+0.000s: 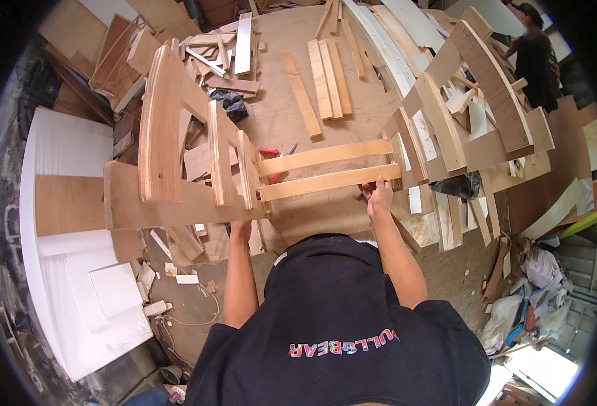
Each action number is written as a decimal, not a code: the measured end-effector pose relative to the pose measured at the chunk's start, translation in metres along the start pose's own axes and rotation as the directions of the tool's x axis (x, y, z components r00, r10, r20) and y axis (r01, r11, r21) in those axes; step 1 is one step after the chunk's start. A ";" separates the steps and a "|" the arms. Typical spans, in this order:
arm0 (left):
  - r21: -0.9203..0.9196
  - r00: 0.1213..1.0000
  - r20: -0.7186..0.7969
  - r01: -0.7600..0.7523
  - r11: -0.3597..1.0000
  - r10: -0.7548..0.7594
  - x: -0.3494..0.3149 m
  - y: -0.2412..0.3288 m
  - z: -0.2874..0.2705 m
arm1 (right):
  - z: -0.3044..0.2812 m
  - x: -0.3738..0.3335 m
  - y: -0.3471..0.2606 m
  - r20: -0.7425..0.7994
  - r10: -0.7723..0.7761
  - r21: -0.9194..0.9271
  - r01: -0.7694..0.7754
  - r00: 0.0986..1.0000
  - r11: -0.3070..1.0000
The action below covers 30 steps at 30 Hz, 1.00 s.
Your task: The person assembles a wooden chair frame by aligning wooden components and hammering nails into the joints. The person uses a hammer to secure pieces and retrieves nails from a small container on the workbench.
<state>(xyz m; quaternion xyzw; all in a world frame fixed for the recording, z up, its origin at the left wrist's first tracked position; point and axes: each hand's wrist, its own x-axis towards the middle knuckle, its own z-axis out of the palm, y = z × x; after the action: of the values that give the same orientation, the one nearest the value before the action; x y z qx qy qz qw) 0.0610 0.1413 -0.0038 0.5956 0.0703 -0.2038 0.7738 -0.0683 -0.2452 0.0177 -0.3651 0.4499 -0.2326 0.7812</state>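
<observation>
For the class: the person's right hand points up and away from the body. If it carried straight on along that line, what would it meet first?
The right hand already touches the lower wooden slat of the frame. Going straight on, it would probably meet the upper slat next, though depth is hard to judge here.

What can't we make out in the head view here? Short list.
- Left hand: fingers hidden under the plywood frame panel; grip unclear.
- Right hand: on the lower slat; fingertips hidden behind it.
- Red-handled tool: mostly covered by the slats; kind unclear.
- Other person: near the rim, hands hidden.
</observation>
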 end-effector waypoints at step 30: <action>0.366 0.997 -0.067 0.059 0.929 -0.037 0.029 0.006 0.005 | -0.009 0.012 -0.013 0.012 -0.011 0.016 0.011 1.000 1.000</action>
<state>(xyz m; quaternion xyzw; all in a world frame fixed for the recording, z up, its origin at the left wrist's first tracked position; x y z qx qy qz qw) 0.0896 0.1311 -0.0070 0.7338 0.0682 -0.2144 0.6411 -0.0712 -0.2647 0.0183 -0.3625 0.4412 -0.2383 0.7855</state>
